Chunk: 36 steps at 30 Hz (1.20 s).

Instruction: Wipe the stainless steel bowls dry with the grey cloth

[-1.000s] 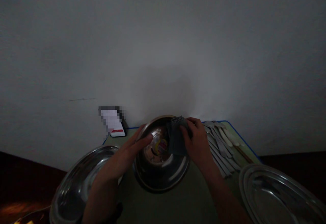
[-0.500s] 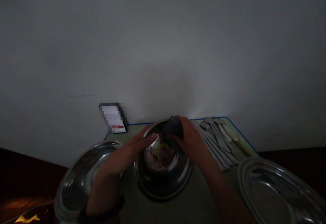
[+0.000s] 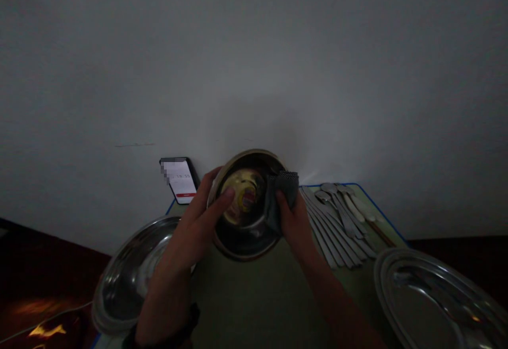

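Observation:
A shiny metal bowl (image 3: pixel 242 232) is held up above the table, tilted so that its inside with a coloured label faces me. My left hand (image 3: pixel 202 216) grips its left side, thumb over the inside and the other fingers behind the rim. A dark grey cloth (image 3: pixel 280 198) is bunched in my right hand (image 3: pixel 293 219) and lies over the bowl's right rim. My right thumb presses on the cloth; the fingers behind it are hidden.
Left stands a large metal basin (image 3: pixel 119 280), right a second metal basin (image 3: pixel 420 296). Several pieces of cutlery (image 3: pixel 337 227) lie fanned out on the green table (image 3: pixel 254 301). A phone (image 3: pixel 180 179) leans on the wall (image 3: pixel 254 63) behind.
The bowl has risen and tipped further toward me. My right hand with the cloth has shifted slightly right and down onto the right rim; my left hand has moved to the bowl's left side.

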Motion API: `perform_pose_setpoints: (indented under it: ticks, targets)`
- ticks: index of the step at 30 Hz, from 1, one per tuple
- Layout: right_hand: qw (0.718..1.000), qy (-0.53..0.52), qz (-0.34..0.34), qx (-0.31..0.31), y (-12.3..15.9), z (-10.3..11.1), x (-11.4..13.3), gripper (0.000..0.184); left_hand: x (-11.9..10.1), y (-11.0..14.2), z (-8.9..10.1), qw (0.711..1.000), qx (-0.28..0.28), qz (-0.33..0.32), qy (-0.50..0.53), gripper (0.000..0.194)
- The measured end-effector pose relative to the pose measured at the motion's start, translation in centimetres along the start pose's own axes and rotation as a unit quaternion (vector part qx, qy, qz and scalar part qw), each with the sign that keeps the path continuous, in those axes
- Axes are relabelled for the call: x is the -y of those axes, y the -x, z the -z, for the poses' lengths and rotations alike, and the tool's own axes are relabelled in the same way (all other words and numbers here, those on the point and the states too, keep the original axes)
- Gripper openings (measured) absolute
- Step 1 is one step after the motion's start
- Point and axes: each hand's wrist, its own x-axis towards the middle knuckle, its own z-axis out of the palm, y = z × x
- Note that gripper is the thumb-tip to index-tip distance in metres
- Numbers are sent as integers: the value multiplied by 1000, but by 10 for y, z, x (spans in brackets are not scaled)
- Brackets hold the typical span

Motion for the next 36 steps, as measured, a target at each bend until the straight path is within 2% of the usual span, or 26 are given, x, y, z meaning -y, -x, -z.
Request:
perform_pose_setpoints:
  ticks: [2,4,6,8,10,12,14,16,19,23,28,30,32,36]
  targets:
    - [992,-92,-75,49,9,-13,-3,42,-1,-2,-9,998,-43,-52,-19,56]
    - [968,-188,-141,90,17,-24,-1,45,-2,-4,-16,993,-58,-99,-17,58]
    - [944,-252,-180,117,22,-29,2,46,-3,-6,-19,993,-33,-117,2,67]
    - [937,-268,-189,124,21,-27,4,47,-3,-7,-18,993,-6,-119,11,74]
    - [949,-241,-166,117,15,-20,3,47,-3,-6,-15,994,10,-113,5,71]
    - [973,-179,-115,86,4,-9,-1,46,-2,-5,-11,996,25,-90,-1,65]
    - [994,-89,-49,43,-7,4,-5,42,-1,-2,-6,997,43,-60,-5,61]
    - [1000,18,6,17,-16,16,-6,39,-1,1,-2,997,72,-29,-23,58]
    - [986,141,81,34,-20,29,-2,34,-4,5,5,988,137,19,-73,55]
    - [950,248,167,90,-13,34,9,24,-12,8,13,967,199,63,-149,52]
    - [904,284,266,180,-5,31,22,11,-13,9,10,943,258,92,-191,49]
    - [905,276,276,167,-7,31,23,11,-10,8,4,945,259,69,-189,50]
    - [921,257,266,126,-10,31,20,11,-7,8,-2,948,260,35,-178,49]
    - [964,189,184,35,-18,32,10,16,-5,5,-6,964,237,-3,-123,45]
